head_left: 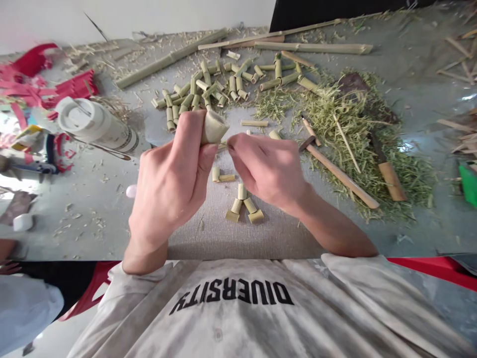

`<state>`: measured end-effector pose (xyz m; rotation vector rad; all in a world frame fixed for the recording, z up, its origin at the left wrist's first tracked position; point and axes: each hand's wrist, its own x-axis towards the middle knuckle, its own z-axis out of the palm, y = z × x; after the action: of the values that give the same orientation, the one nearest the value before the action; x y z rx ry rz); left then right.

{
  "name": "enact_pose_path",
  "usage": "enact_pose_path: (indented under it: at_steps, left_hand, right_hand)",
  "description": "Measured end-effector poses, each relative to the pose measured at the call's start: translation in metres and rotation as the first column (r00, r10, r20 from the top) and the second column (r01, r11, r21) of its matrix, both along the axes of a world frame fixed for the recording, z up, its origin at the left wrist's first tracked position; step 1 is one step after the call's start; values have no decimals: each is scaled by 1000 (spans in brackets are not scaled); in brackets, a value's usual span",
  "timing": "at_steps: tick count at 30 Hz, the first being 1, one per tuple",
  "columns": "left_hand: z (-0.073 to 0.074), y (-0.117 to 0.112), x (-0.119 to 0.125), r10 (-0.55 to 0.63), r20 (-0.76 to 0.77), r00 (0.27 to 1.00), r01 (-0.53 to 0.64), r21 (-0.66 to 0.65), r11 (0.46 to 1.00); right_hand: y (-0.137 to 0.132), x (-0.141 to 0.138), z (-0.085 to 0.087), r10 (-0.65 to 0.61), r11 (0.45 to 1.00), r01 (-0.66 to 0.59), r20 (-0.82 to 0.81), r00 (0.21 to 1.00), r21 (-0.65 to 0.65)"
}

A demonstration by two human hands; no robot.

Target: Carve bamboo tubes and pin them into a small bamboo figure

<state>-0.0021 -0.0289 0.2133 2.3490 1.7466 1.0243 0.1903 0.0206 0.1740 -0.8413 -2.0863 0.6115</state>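
My left hand (169,179) is closed around a pale green piece of bamboo (213,127) with a pointed, slanted end, held up over the table. Just right of it, my right hand (266,171) is pinched, its fingertips close to the piece; what they hold, if anything, is too small to make out. Below the hands, short cut bamboo pieces form a small figure (242,192) with two legs on a grey cloth mat (208,233). An L-shaped pair of bamboo pieces (216,174) lies above that figure.
Behind the hands lie several joined bamboo pieces (194,85) and long bamboo poles (171,58). Right, green shavings (328,114) surround a wooden-handled hammer (341,176) and a wooden-handled blade (391,181). A white tumbler (99,124) and red scraps (76,89) are left. Another person's sleeve (30,308) shows lower left.
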Motion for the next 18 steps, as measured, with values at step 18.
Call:
enact_pose_path:
  at_steps: [18]
  left_hand:
    - [-11, 14, 4, -185, 356, 916, 212, -40, 976]
  right_hand:
    - [4, 11, -1, -127, 970, 71, 236, 964, 231]
